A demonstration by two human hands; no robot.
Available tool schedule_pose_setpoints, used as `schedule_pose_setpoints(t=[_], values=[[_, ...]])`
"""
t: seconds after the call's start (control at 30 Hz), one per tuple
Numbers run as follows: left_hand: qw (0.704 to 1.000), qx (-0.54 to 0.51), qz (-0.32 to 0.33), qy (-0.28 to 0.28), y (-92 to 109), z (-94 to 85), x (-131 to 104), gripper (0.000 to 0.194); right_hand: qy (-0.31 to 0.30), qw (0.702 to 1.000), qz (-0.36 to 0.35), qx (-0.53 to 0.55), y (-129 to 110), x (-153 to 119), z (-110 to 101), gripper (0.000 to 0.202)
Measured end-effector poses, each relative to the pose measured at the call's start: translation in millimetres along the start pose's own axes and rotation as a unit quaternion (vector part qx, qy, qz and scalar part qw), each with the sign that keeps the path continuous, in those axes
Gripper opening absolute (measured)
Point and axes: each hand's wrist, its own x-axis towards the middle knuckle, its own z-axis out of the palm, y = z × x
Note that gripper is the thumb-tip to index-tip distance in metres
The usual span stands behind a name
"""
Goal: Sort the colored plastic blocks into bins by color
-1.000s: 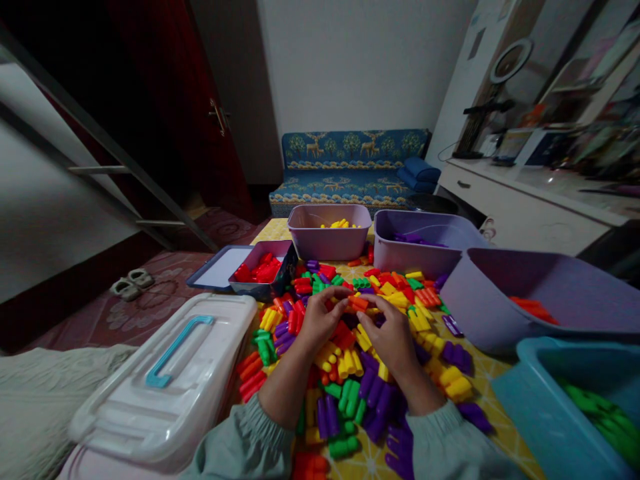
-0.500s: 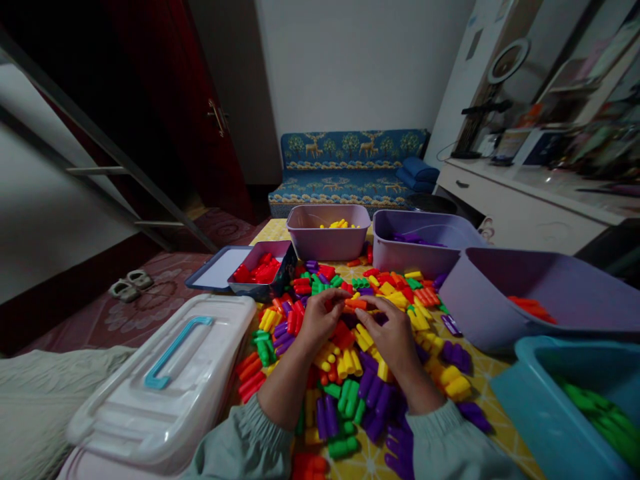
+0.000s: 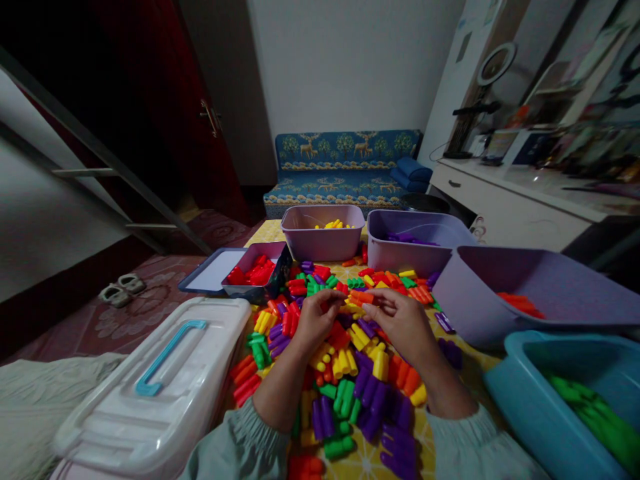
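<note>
Over a heap of colourful plastic building blocks, my right hand point(image 3: 403, 323) grips an orange block point(image 3: 362, 297) between thumb and fingers. My left hand point(image 3: 319, 319) is just to the left of it, fingers curled towards the thumb in a pinch; what they hold, if anything, does not show clearly. Under and around both hands lie blocks in several colours, among them yellow blocks point(image 3: 345, 363), green blocks point(image 3: 346, 398) and purple blocks point(image 3: 323, 418). Red blocks point(image 3: 291, 320) lie beside my left wrist.
Behind the heap stand a lilac bin with yellow blocks point(image 3: 323, 243) and one with purple blocks point(image 3: 415, 257). To the right are a lilac bin with orange blocks point(image 3: 467, 303) and a teal tub point(image 3: 540, 407) with green ones. A small box point(image 3: 255, 291) holds red blocks; a clear lid point(image 3: 200, 373) lies left.
The orange block has shifted slightly up and right with my right hand, which has turned and moved right. My left hand stays near it, its fingers still curled. The view has shifted slightly.
</note>
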Motion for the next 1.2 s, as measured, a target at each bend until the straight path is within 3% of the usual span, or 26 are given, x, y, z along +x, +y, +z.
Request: schedule_pose_setpoints(t=[0.03,0.1,0.2,0.27,0.37,0.47,0.63,0.73,0.8,0.87,0.97,1.1,1.2], values=[[1.000,0.001,-0.002,-0.002,0,-0.1,0,0.017,0.021,1.000,-0.001,0.010,-6,0,-3,0.030],[1.000,0.006,-0.003,-0.003,1,-0.2,0,0.017,0.121,0.990,-0.034,0.059,-20,1,-11,0.034],[1.000,0.006,-0.001,-0.001,1,-0.2,0,0.018,0.296,0.925,-0.109,0.210,-37,4,-24,0.029],[1.000,0.003,-0.001,-0.002,0,-0.1,0,0.018,0.328,0.886,-0.104,0.310,-41,8,-33,0.025],[1.000,0.008,-0.001,-0.005,0,-0.1,0,0.018,0.306,0.873,-0.027,0.380,-37,11,-38,0.024],[1.000,0.009,-0.001,-0.003,1,-0.3,0,0.018,0.262,0.896,0.026,0.358,-29,9,-29,0.027],[1.000,0.002,-0.012,0.005,3,-0.7,0,0.017,0.065,0.975,0.093,0.193,-19,4,-7,0.032],[0.999,-0.015,-0.038,0.017,4,-1.7,0,0.020,-0.046,0.996,0.070,0.033,-14,0,3,0.024],[0.998,-0.039,-0.046,0.030,3,-2.7,1,0.023,-0.115,0.990,0.039,-0.073,-9,-5,9,0.023],[0.995,-0.074,-0.044,0.042,1,-3.8,1,0.028,-0.175,0.971,-0.009,-0.165,-5,-11,16,0.037],[0.992,-0.109,-0.042,0.053,-3,-4.7,2,0.033,-0.218,0.928,-0.106,-0.283,-2,-18,25,0.049],[0.989,-0.127,-0.052,0.057,-2,-4.5,2,0.037,-0.212,0.885,-0.144,-0.389,0,-21,33,0.042],[0.987,-0.139,-0.057,0.053,0,-4.1,3,0.040,-0.157,0.907,-0.124,-0.370,6,-16,35,0.042]])
